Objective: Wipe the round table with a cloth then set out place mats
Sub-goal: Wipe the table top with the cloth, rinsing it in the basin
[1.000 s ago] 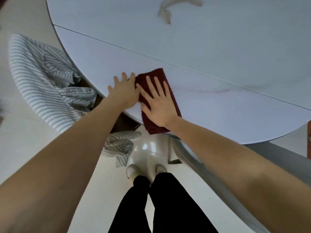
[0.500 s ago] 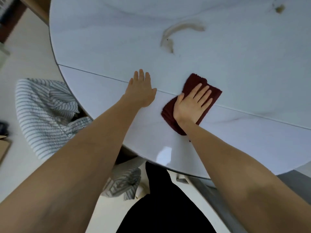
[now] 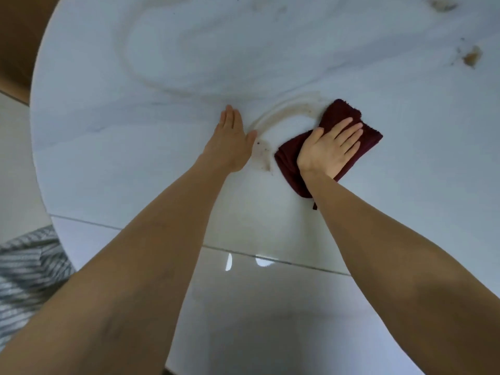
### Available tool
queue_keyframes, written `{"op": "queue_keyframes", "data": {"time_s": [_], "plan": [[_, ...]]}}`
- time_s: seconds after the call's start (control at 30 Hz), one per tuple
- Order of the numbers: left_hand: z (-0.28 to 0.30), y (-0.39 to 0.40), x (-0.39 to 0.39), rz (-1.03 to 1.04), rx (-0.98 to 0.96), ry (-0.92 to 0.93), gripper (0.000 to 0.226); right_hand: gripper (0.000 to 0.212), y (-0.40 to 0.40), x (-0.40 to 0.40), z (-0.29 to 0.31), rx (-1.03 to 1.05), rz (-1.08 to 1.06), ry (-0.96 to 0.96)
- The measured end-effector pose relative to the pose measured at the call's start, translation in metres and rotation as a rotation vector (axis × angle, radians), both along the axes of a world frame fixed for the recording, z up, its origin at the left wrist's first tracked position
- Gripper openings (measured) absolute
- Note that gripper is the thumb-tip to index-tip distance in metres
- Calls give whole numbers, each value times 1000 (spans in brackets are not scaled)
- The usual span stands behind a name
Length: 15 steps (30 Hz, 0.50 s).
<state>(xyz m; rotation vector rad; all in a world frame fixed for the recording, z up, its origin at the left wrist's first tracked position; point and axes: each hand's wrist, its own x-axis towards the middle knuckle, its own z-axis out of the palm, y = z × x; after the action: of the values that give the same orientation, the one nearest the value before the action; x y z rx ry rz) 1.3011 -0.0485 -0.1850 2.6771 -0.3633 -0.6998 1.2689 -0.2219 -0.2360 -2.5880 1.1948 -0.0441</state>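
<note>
Wiping is under way: the right hand (image 3: 328, 148) presses the cloth (image 3: 336, 115) with spread fingers beside a curved brown smear (image 3: 281, 110). The left hand (image 3: 230, 142) rests flat on the table (image 3: 135, 158), fingers together. Stains (image 3: 472, 56) lie beyond the fingertips; no place mats are visible.

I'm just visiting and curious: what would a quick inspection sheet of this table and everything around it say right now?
Surface: round white table, glossy, a seam across its near part; a curved brownish smear between the hands, brown spots at far right.
Job's things: dark red cloth, folded, flat on the table; no place mats seen.
Clutter: nothing seen on the table.
Hands: left hand flat on the table, apart from the cloth; right hand pressing the cloth with straight fingers.
Cables: nothing seen.
Surroundings: striped fabric beyond the table's left edge; pale floor.
</note>
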Motion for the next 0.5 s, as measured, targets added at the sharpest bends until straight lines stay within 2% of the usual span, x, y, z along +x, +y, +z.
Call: {"op": "queue_keyframes", "data": {"time_s": [0.1,0.3,0.4,0.5], "plan": [[-14,-2,14,-27,-20,-59,66,59,-21,41,2,12,148,-20],[-20,5,22,-75,-42,-53,64,56,-48,96,8,197,747,-96],[-24,7,23,-72,-28,-81,65,60,-46,101,9,240,896,-97],[-21,5,28,-75,-34,-33,64,59,-39,93,9,247,1001,-80]]}}
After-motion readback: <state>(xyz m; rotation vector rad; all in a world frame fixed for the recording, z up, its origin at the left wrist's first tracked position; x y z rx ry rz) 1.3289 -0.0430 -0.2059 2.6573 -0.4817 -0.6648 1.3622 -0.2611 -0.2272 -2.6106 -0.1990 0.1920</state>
